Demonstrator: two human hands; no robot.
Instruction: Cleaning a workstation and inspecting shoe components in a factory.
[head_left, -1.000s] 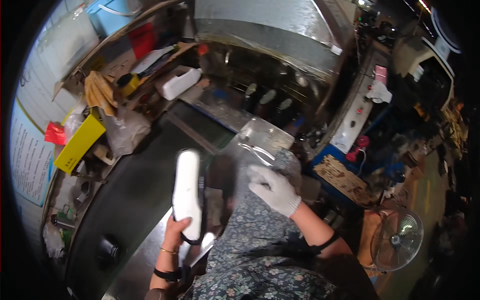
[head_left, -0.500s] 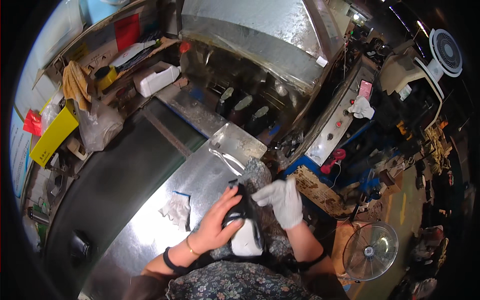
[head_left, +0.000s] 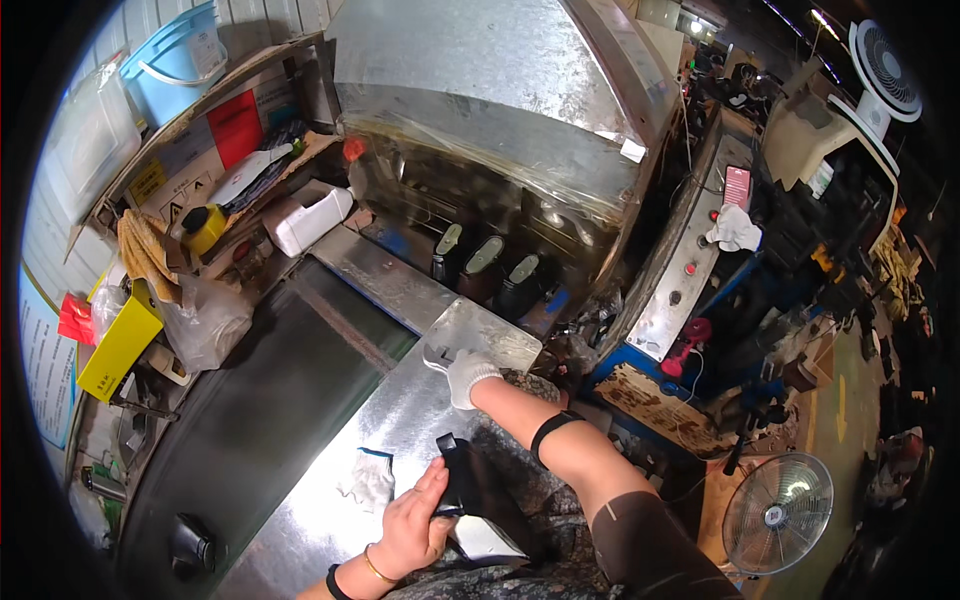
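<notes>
1. White-gloved right hand stretches forward, fingers seemingly curled on a wrench on the steel table.
2. Bare left hand grips a black-and-white shoe at the near edge, beside a loose glove.

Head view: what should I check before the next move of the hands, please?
1. Left hand has a firm hold on the black-and-white piece: ok, fingers wrap it.
2. Right hand is at the metal tool: ok, it is there.
3. Right hand actually grips the tool: cannot tell, the fingers are too small to read.
4. Both hands gloved: not ok, the right is gloved and the left is bare; a loose glove lies on the table beside it.
5. Tool rests flat on the table: ok.
</notes>
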